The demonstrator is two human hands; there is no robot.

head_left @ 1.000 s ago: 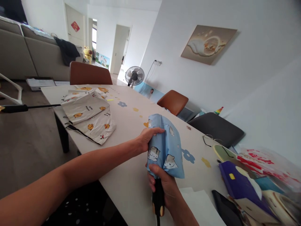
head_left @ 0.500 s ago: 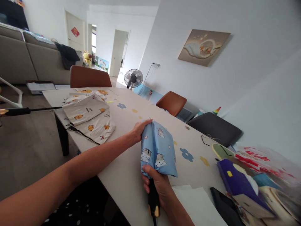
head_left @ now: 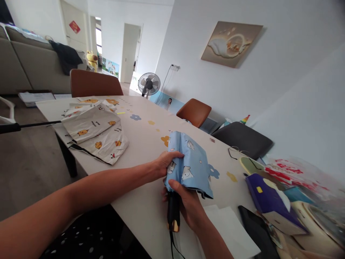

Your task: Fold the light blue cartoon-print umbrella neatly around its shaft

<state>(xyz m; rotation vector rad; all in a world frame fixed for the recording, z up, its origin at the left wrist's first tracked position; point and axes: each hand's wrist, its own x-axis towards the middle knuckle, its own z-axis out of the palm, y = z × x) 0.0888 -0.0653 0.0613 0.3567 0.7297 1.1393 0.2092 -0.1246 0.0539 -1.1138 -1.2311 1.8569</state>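
A folded blue umbrella (head_left: 198, 163) printed with white cartoon animals is held over the near part of the table. My left hand (head_left: 165, 163) is closed on the left side of its folded cloth, the thumb lying across the front. My right hand (head_left: 188, 203) grips it low, where the cloth meets the black handle (head_left: 173, 212), whose end has a gold trim and a hanging strap. The cloth's free flap spreads to the right, loose at its lower corner. On the table's left lies a second, cream umbrella (head_left: 97, 131) with orange cartoon prints, its shaft pointing left.
The white table (head_left: 140, 144) has flower prints. To the right lie white paper (head_left: 229, 230), a black phone-like slab (head_left: 256, 230), a purple box (head_left: 275, 201), glasses (head_left: 234, 153) and a plastic bag (head_left: 299, 180). Chairs (head_left: 194, 112) stand along the far side; a fan (head_left: 149, 85) is behind.
My left hand has slid down from the top of the blue umbrella's cloth to its lower left side. The umbrella has shifted slightly right, and the camera view has turned slightly.
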